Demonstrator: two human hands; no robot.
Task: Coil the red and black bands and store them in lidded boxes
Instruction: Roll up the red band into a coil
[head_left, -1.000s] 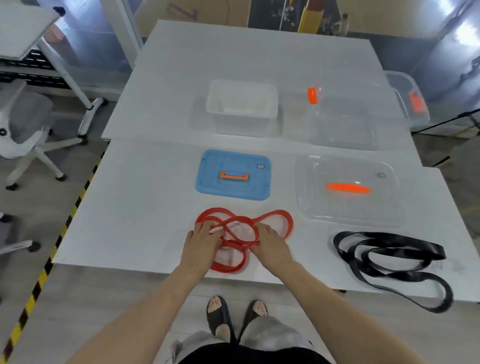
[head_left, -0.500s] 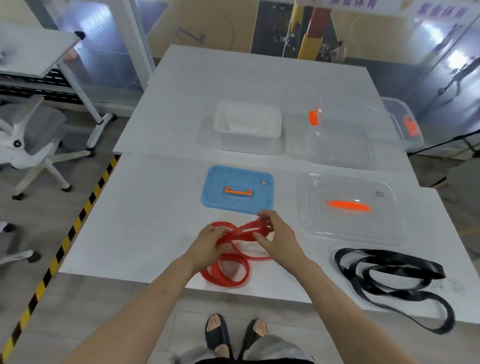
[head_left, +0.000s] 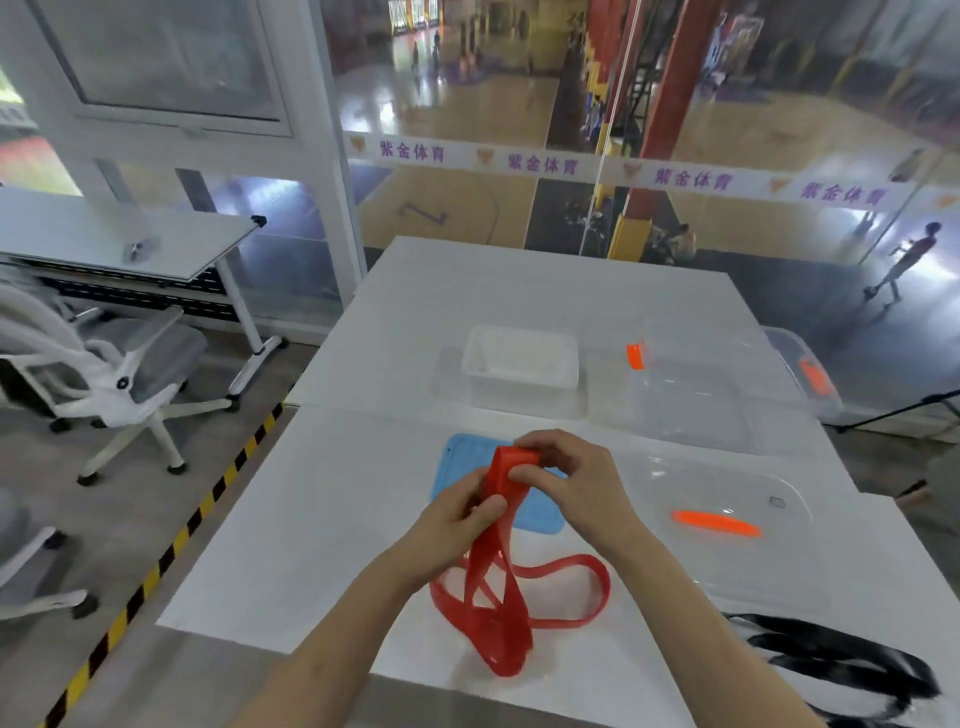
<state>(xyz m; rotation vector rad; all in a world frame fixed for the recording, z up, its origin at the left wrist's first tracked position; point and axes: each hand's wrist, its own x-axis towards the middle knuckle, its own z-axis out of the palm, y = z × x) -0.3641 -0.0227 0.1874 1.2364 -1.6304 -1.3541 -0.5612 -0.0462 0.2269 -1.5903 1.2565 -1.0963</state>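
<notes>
The left hand pinches the red band just below its folded top, which the right hand grips; its loops trail to the near edge of the desk. The black band lies at the near right corner.

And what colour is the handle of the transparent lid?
Orange. The handle on the transparent lid shows best in the head view.

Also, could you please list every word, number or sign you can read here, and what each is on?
"紫金体育": purple, repeated four times along the white strip on the glass wall.
"7" or "Z", unclear: dark mark on the court floor beyond.
Small label on the clear lid: too small to read.
</notes>
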